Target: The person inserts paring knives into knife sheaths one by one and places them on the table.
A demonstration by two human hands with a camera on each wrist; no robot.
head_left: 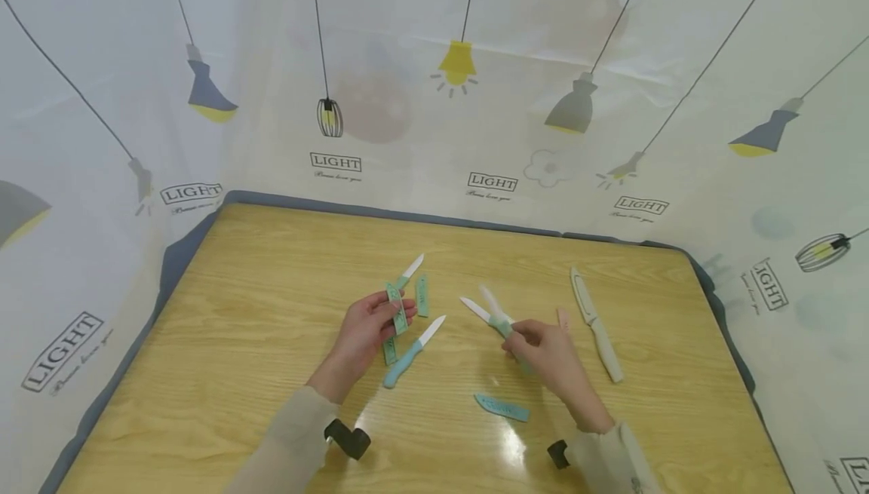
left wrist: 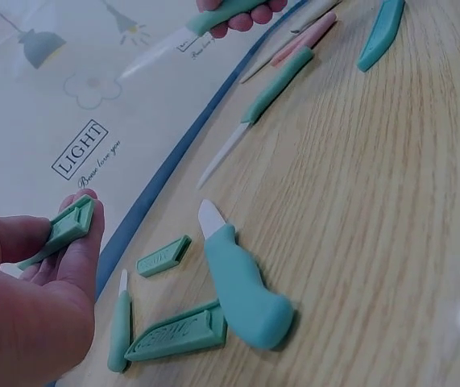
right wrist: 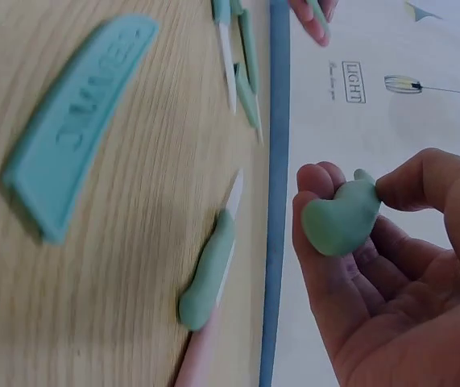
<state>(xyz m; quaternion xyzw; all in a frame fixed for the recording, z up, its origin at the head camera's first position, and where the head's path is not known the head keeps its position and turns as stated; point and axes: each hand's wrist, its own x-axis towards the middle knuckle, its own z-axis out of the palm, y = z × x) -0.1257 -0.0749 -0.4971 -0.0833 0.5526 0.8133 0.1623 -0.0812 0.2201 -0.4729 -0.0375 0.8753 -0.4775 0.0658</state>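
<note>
My left hand (head_left: 370,328) pinches a green knife sheath (left wrist: 64,230) between thumb and fingers, raised above the table. In my right hand (head_left: 546,354) is a knife by its green handle (right wrist: 342,218); its pale blade (head_left: 488,299) points away, toward the back. Below that hand lies another green-handled knife (left wrist: 278,85). Around my left hand lie a green knife with a white blade (head_left: 411,268), two green sheaths (head_left: 422,296) (left wrist: 177,334) and a blue-handled knife (head_left: 405,364). The raised sheath partly covers one of these sheaths in the head view.
A blue sheath (head_left: 501,407) lies near the front. At the right are a cream knife (head_left: 600,335) and a pink piece (head_left: 563,319), partly hidden by my right hand. Printed curtains (head_left: 407,147) enclose the wooden table (head_left: 271,253) at the back and sides.
</note>
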